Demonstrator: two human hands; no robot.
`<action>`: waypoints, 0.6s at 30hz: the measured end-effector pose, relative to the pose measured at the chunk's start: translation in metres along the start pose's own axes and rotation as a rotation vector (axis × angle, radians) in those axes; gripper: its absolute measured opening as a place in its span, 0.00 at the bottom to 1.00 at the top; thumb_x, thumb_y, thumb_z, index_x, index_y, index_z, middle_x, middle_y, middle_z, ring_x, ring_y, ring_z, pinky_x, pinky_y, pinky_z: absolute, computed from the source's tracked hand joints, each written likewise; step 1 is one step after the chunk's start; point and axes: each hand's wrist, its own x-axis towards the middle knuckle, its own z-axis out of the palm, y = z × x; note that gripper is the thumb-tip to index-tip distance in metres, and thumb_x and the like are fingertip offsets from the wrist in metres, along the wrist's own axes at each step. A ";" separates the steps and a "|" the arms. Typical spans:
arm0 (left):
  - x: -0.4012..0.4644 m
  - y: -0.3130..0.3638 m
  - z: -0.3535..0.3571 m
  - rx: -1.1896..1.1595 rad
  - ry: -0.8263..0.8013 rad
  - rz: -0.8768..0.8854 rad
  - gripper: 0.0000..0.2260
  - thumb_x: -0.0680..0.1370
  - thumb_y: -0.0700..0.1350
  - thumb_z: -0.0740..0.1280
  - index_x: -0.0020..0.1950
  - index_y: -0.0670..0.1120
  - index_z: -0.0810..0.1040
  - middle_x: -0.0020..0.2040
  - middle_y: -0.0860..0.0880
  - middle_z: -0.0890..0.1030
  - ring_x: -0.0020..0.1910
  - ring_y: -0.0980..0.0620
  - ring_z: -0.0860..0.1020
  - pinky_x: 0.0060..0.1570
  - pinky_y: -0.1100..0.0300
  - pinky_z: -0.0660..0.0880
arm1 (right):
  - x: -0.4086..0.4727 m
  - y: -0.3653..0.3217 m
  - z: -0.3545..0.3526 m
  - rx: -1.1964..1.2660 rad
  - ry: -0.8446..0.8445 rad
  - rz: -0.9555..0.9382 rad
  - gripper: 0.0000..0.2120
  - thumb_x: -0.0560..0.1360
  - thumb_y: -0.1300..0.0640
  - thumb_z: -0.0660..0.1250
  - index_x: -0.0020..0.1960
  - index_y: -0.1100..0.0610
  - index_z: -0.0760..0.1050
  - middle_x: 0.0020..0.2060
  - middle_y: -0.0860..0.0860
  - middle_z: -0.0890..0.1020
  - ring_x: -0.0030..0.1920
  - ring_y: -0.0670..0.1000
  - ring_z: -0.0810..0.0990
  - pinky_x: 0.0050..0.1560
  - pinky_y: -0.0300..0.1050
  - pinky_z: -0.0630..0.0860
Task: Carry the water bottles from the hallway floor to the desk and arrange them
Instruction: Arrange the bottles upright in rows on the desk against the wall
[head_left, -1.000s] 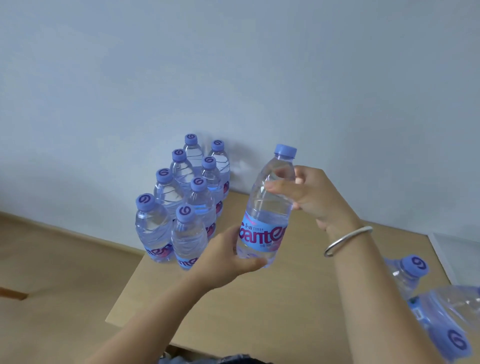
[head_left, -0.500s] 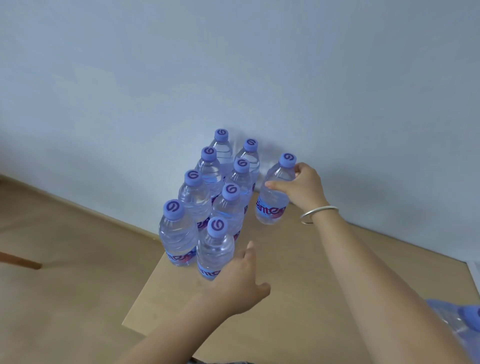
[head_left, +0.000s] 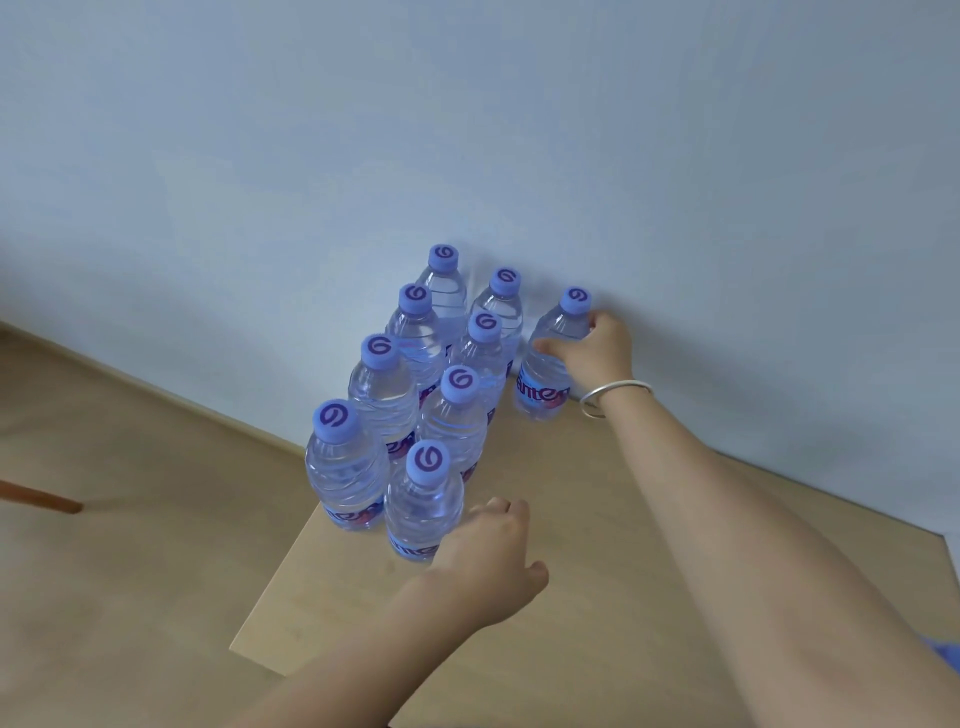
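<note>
- Head view: nine water bottles with purple caps are seen upright on the light wooden surface (head_left: 597, 597), close to the pale wall (head_left: 467, 130).
- Eight of them are grouped in two rows (head_left: 415, 405) running from the near left edge of the surface back to the wall, each bottle just beside or touching the next.
- The ninth bottle (head_left: 545, 364) is stood at the wall end, just right of the two rows and slightly apart from them; its blue label is turned to the camera.
- The upper part of this bottle is gripped by the right hand (head_left: 597, 348), whose fingers (head_left: 550, 347) are curled round the shoulder below the cap.
- A silver bangle (head_left: 613, 397) is worn on the right wrist.
- The left hand (head_left: 493, 561) is held beside the nearest bottle (head_left: 423, 499) of the group; whether the bottle is touched cannot be told. Its fingers are loosely bent and nothing is gripped by them.
- A wooden floor (head_left: 130, 545) is seen left of the surface, and a brown wooden bar (head_left: 41, 498) enters at the left edge.
</note>
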 end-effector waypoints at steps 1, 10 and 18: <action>0.000 0.000 0.000 -0.002 0.001 -0.001 0.20 0.75 0.52 0.62 0.63 0.43 0.67 0.58 0.46 0.72 0.59 0.46 0.71 0.52 0.55 0.70 | 0.001 -0.001 0.001 0.006 0.012 -0.009 0.17 0.60 0.57 0.78 0.33 0.55 0.68 0.33 0.51 0.74 0.36 0.53 0.74 0.38 0.47 0.72; -0.004 0.003 0.001 -0.008 -0.024 0.003 0.22 0.75 0.53 0.62 0.66 0.43 0.66 0.61 0.46 0.71 0.59 0.46 0.71 0.54 0.55 0.71 | -0.003 -0.002 0.010 0.009 -0.005 0.001 0.19 0.62 0.56 0.77 0.46 0.64 0.73 0.48 0.58 0.76 0.44 0.57 0.76 0.44 0.48 0.73; -0.012 0.007 0.001 -0.004 -0.038 0.007 0.22 0.75 0.53 0.62 0.65 0.43 0.67 0.62 0.47 0.71 0.57 0.45 0.73 0.54 0.54 0.72 | -0.014 -0.004 0.004 0.013 -0.048 0.010 0.28 0.66 0.53 0.75 0.59 0.65 0.69 0.57 0.59 0.75 0.55 0.57 0.76 0.57 0.53 0.74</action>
